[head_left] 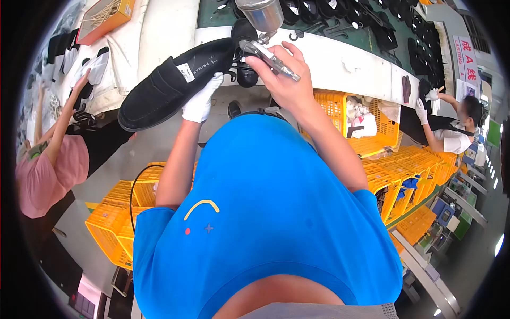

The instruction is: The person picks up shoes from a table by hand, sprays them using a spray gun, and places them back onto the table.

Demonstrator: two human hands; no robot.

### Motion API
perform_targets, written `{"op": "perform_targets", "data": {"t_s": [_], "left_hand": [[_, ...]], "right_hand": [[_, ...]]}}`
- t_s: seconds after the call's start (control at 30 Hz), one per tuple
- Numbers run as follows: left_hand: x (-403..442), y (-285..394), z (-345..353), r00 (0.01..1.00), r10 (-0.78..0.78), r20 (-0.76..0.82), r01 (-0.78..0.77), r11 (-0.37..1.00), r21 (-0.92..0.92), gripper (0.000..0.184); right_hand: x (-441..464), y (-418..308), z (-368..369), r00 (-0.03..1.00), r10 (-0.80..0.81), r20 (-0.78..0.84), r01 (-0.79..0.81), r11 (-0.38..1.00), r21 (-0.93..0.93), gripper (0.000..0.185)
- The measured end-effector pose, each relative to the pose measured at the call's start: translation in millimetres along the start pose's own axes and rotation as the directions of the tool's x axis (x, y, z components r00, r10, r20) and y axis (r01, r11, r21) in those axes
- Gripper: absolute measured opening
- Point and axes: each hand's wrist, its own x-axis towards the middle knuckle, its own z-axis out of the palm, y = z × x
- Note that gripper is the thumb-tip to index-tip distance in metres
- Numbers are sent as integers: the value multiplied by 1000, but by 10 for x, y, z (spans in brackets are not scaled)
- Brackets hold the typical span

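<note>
A black suede-like loafer [159,93] with a white label inside is tilted above the near edge of the bench. My left hand [203,99], in a white glove, is closed on its side. My bare right hand [289,80] is wrapped round a metal spray gun [273,61] with a cup [261,16] on top. The gun's front end is at the heel opening of the loafer; whether they touch, I cannot tell. Another dark shoe [247,77] shows partly beneath the gun. A black hook-shaped piece [297,35] lies on the white bench edge.
Many black shoes [340,9] stand on the green conveyor [218,16] ahead. At the upper left is an orange box [106,20] of sticks. Yellow crates [114,218] stand on both sides. One co-worker [53,165] is at left, another [451,125] at right, handling shoes.
</note>
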Motion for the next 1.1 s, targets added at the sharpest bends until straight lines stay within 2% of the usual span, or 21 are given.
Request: {"op": "perform_targets", "data": {"t_s": [0.07,0.2,0.27,0.33,0.4,0.47,0.5,0.57,0.6,0.67,0.7,0.8,0.9,0.93,0.97,1.07,1.1], "left_hand": [[15,-81,4,999,-32,23,32,999,13,34],[-12,70,59,990,-106,97,106,994,1,40],[-39,169,122,998,40,38,-46,988,150,43],[-10,59,91,993,82,85,-93,987,129,50],[126,-465,11,981,119,152,-136,985,107,56],[206,-810,-45,953,232,194,-267,947,178,58],[246,-979,-107,965,148,217,-143,989,-40,60],[289,-1092,-104,955,136,264,-109,987,-116,51],[319,-1099,-10,958,188,218,-184,982,-40,59],[276,-1061,-141,967,143,212,-157,986,54,59],[183,-681,-44,961,209,179,-250,935,251,58],[14,-56,73,992,99,75,-110,982,153,53],[-52,108,95,998,7,70,-20,981,191,50],[-64,125,115,998,-14,58,8,996,89,46],[-62,125,117,998,-12,64,7,996,91,46],[-36,108,67,997,53,62,-67,967,247,38],[-8,107,20,984,133,119,-159,954,255,38]], "right_hand": [[25,-4,42,1000,-20,-18,20,1000,-13,26],[84,-136,95,998,-13,55,12,1000,20,30],[110,-218,164,997,-65,44,64,998,25,28],[115,-253,225,994,-81,71,78,996,38,28],[126,-311,285,990,-106,88,100,993,69,26],[131,-373,351,983,-154,97,145,985,96,25],[132,-388,365,979,-162,122,150,983,102,25],[135,-418,378,977,-162,141,144,982,124,26],[135,-409,370,977,-161,142,144,982,125,26],[133,-386,343,984,-127,124,116,989,95,26],[132,-356,343,989,-116,94,109,991,80,27],[112,-259,258,995,-62,74,61,998,21,28],[43,-134,138,996,51,78,-46,997,-61,26],[20,-84,108,998,44,53,-41,997,-69,28],[9,-42,81,999,37,27,-35,996,-76,30],[-45,32,-4,995,96,-8,-96,991,-93,29],[-58,60,-42,992,125,-18,-126,988,-92,29]]}}
